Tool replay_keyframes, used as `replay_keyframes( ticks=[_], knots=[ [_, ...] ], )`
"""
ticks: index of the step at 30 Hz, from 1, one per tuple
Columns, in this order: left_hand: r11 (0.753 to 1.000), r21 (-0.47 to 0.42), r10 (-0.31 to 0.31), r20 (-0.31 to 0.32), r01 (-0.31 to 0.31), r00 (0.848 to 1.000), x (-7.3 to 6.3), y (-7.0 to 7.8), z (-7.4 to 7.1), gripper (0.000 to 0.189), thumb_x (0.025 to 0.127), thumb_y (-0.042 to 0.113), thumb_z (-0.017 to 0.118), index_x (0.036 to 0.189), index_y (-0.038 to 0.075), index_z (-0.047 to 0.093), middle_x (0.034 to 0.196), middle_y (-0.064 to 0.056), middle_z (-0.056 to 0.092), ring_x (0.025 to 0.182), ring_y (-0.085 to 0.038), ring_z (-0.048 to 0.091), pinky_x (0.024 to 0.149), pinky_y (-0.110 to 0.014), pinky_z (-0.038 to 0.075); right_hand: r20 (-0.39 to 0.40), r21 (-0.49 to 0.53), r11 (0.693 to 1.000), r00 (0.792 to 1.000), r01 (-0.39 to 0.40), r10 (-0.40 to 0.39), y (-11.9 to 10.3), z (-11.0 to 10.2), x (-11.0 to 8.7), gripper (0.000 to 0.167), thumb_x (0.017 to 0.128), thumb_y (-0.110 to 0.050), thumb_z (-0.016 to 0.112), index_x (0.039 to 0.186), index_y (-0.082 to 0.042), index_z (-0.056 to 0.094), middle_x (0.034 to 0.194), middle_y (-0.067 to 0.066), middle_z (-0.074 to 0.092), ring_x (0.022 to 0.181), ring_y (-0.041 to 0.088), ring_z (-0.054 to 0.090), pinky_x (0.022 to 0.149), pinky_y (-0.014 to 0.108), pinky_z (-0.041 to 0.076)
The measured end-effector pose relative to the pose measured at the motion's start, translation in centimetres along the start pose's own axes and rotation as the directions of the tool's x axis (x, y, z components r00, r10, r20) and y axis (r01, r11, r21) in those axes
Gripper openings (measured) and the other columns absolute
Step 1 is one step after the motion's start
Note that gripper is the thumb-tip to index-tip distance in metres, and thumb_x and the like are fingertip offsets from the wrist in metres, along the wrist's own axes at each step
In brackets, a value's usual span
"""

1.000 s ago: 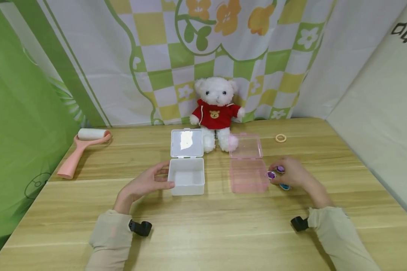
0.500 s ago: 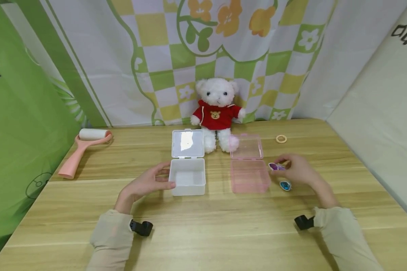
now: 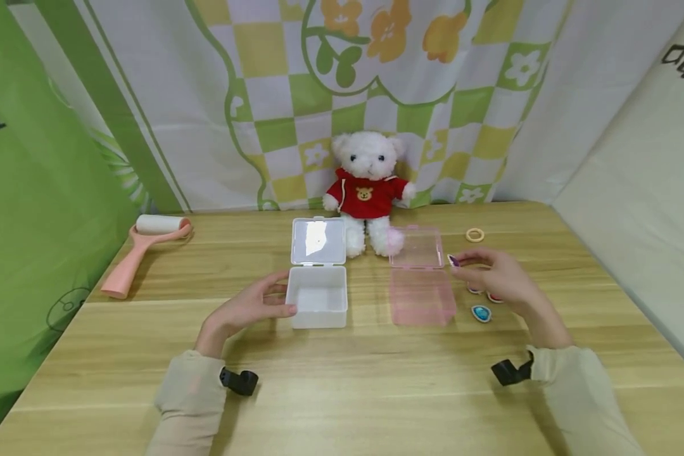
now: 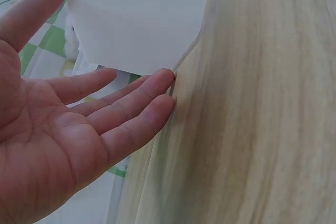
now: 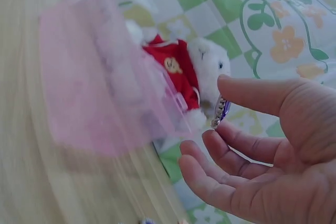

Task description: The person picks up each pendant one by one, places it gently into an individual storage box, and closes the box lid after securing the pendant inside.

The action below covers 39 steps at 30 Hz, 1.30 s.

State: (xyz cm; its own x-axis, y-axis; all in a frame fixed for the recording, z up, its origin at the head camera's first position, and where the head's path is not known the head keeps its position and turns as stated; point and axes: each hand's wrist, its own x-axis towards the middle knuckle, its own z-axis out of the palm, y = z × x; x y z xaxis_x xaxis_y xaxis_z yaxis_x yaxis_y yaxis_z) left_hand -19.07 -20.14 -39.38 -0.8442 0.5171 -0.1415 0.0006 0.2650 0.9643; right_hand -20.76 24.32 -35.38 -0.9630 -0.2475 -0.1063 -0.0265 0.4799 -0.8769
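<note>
My left hand point(image 3: 245, 312) rests against the left side of the white open-lidded box point(image 3: 318, 318), its thumb near the front corner. In the left wrist view those fingers point(image 4: 131, 129) are fairly straight beside the box wall. My right hand point(image 3: 504, 282) pinches a purple gem point(image 3: 453, 260) with a sparkling rim between thumb and index finger, raised just right of the pink see-through box point(image 3: 422, 313), whose lid is also up. In the right wrist view the gem point(image 5: 222, 108) shows edge-on. A teal teardrop gem point(image 3: 481, 313) lies below this hand; further gems are partly hidden under it.
Behind the boxes a white teddy bear point(image 3: 366, 193) in a red hoodie sits against the patterned curtain. A pale ring point(image 3: 475, 235) lies at the back right. On the left is a pink-handled lint roller point(image 3: 128, 266).
The right hand has lifted one purple gem up and away from the table, uncovering the teal gem and part of the others. The left hand stays at the white box.
</note>
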Motion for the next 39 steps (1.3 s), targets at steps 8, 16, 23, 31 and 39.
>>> replay_keyframes(
  ticks=[8,16,23,31,39],
  knots=[
    [1.000,-0.009,-0.001,0.022,0.001,1.000,-0.1,-0.2,-0.1,0.086,0.087,0.017,0.072,0.152,0.002,0.017,0.141,-0.032,0.036,0.125,-0.046,0.044,0.098,-0.048,0.043,0.035,0.060,0.997,0.999,0.039,-0.042,-2.2,1.7,1.0,0.045,0.091,-0.017,0.066,0.125,0.009,0.052,0.124,0.023,0.054,0.095,0.008,0.059,0.078,0.030,0.053],
    [1.000,-0.011,0.002,0.033,-0.001,0.999,-0.2,-0.4,-0.2,0.085,0.087,0.018,0.072,0.152,0.003,0.018,0.141,-0.031,0.037,0.125,-0.046,0.044,0.098,-0.049,0.043,0.073,0.079,0.987,0.987,0.138,-0.143,-4.5,4.4,2.7,0.037,0.087,-0.006,0.068,0.117,0.011,0.057,0.114,0.023,0.059,0.096,0.017,0.059,0.080,0.024,0.051],
    [1.000,-0.016,0.008,0.040,-0.007,0.999,-0.2,-0.3,-0.1,0.086,0.087,0.018,0.072,0.151,0.001,0.017,0.140,-0.032,0.037,0.126,-0.046,0.044,0.098,-0.050,0.042,0.132,0.106,0.979,0.973,0.175,-0.189,-6.0,6.9,3.9,0.034,0.085,-0.004,0.070,0.112,0.011,0.058,0.100,0.016,0.063,0.088,0.017,0.061,0.079,0.027,0.053],
    [1.000,-0.017,-0.008,0.035,0.009,0.999,-0.2,-0.1,0.0,0.086,0.087,0.017,0.072,0.151,0.002,0.017,0.140,-0.033,0.037,0.126,-0.046,0.044,0.098,-0.049,0.043,0.206,0.100,0.975,0.955,0.197,-0.214,-7.7,9.8,5.0,0.027,0.082,-0.005,0.072,0.105,0.006,0.063,0.096,0.012,0.064,0.085,0.019,0.061,0.074,0.028,0.052],
    [1.000,0.006,0.002,0.032,-0.002,0.999,-0.2,-0.3,-0.2,0.085,0.088,0.017,0.071,0.150,-0.001,0.017,0.139,-0.034,0.038,0.125,-0.046,0.045,0.098,-0.050,0.043,0.300,0.095,0.986,0.940,0.139,-0.162,-9.8,13.0,5.9,0.025,0.083,-0.008,0.073,0.103,0.000,0.064,0.095,0.009,0.063,0.080,0.016,0.062,0.079,0.045,0.053]
  ],
)
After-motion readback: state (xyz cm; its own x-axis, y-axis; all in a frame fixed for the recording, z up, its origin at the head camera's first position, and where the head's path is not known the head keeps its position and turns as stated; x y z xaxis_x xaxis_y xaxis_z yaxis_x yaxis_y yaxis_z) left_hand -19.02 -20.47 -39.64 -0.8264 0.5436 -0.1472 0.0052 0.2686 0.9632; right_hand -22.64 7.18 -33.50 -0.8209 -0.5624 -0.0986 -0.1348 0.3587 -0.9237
